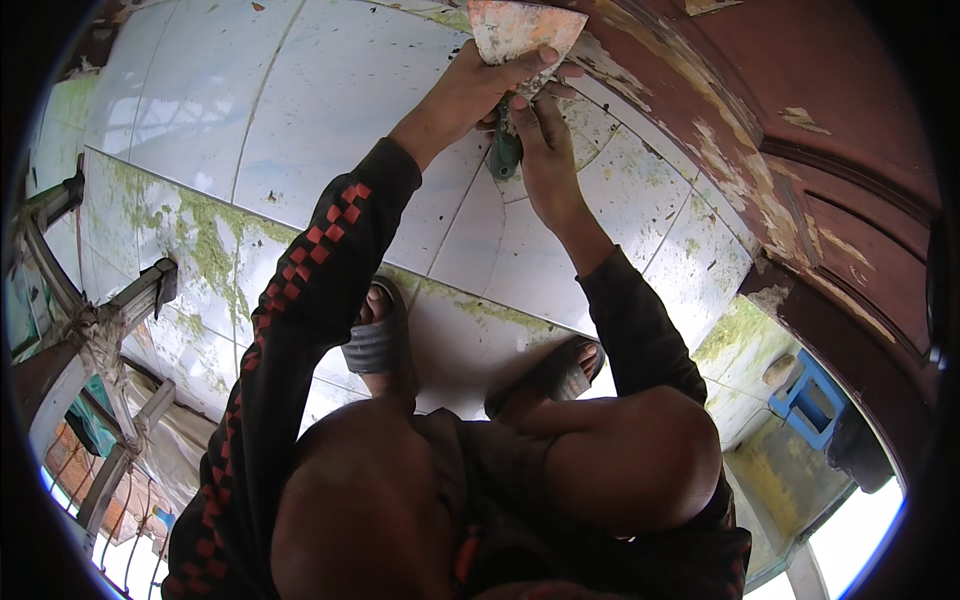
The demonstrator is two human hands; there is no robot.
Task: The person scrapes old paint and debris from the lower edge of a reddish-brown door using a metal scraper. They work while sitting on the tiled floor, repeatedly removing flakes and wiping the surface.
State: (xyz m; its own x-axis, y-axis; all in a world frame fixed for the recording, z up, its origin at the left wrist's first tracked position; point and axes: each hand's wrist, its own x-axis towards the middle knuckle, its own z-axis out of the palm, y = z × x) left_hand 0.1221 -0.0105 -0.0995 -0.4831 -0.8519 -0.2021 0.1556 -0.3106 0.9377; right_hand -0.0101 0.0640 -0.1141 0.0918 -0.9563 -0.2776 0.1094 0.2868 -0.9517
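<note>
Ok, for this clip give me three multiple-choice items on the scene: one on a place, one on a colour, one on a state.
1. Where is the wide flat metal scraper blade?
A. lying on the white tiled floor
B. against the peeling reddish-brown wall
C. beside the blue plastic stool

2. What colour is the checked stripe on the black sleeve?
A. yellow
B. red
C. white

3. How is the scraper held?
A. by both hands
B. by one hand
C. by neither hand

Answers: 1 B, the blade meets the flaking paint of the wall. 2 B, red squares run along the arm. 3 A, the left hand presses the blade and the right hand grips the handle.
</note>
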